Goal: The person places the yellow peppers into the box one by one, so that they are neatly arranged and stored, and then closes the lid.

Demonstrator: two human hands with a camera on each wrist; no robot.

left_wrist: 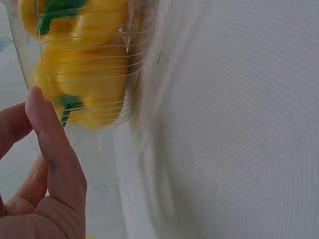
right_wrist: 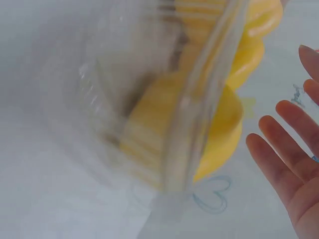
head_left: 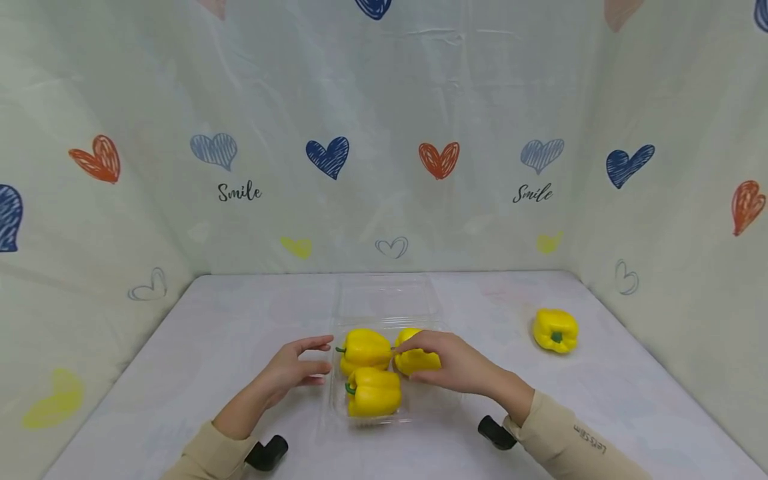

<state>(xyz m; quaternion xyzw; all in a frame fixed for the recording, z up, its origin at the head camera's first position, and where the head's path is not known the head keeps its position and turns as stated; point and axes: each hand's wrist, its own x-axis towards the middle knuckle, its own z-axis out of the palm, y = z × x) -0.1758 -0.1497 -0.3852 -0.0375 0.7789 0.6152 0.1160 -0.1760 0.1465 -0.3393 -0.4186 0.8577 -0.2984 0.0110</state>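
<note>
A clear plastic clamshell box [head_left: 429, 403] stands with its lid [head_left: 387, 300] folded back, away from me. Inside lie three yellow bell peppers: one at the back left [head_left: 366, 348], one at the front left [head_left: 378, 395] and one at the back right [head_left: 415, 362]. My left hand [head_left: 294, 370] is beside the box's left wall, fingertips at the rim in the left wrist view. Above the box's right side is my right hand [head_left: 459, 363], next to the back-right pepper. In the right wrist view its fingers [right_wrist: 279, 154] are spread and apart from the peppers.
Another yellow bell pepper [head_left: 555, 331] sits on the white-covered table [head_left: 498, 307] at the right. Behind and at both sides hangs a pale curtain [head_left: 384, 213] printed with hearts. A black wrist device [head_left: 267, 453] is under the left cuff, another [head_left: 497, 433] under the right.
</note>
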